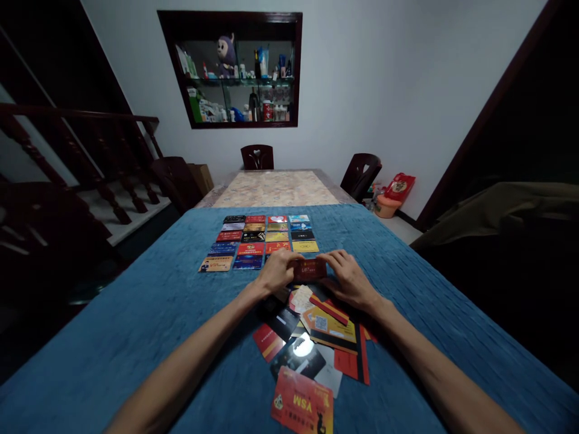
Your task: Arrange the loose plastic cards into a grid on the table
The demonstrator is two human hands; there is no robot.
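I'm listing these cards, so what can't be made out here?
Head view: small print on the dark red card, too small to read.
Head view: parts of the loose pile, hidden by cards on top.
Head view: part of the laid-out cards, hidden behind the left hand.

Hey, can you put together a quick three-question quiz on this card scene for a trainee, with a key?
1. True or false: the left hand and the right hand both touch the dark red card.
2. Fill in: the loose pile of cards lies ____ to the person than the card rows.
3. What colour is the cloth under the cards?

Key: 1. True. 2. Closer. 3. Blue.
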